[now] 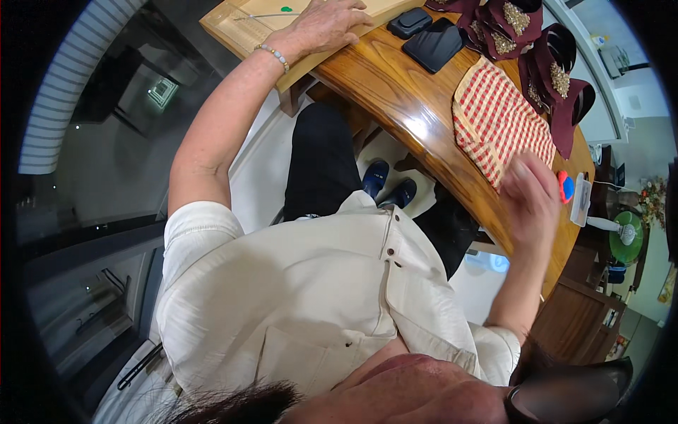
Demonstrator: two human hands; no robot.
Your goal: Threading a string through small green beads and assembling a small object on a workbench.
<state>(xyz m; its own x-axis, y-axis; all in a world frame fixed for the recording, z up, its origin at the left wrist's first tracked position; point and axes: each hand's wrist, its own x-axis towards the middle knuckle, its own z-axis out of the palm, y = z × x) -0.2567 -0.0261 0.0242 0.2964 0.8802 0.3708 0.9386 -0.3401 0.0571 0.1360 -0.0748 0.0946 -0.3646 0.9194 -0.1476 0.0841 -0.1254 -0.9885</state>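
My left hand (326,27), with a beaded bracelet (274,56) at its wrist, lies over the rim of a shallow light-wood tray (248,41). Its fingers are bent a little and apart. A small green piece (286,9) and a thin pale rod or cord (265,15) show inside the tray. My right hand (531,198) is raised by the near corner of a red-and-cream checked cloth (500,116) and blurred by motion. Its fingers are curled together; whatever lies between them cannot be made out.
On the glossy wooden table (385,74) lie a black phone-like slab (434,45) and a small black case (409,23). Maroon ribbon pieces with gold beadwork (558,79) sit beyond the cloth. A red-and-blue round object (566,186) and a clear plastic box (580,199) are at right.
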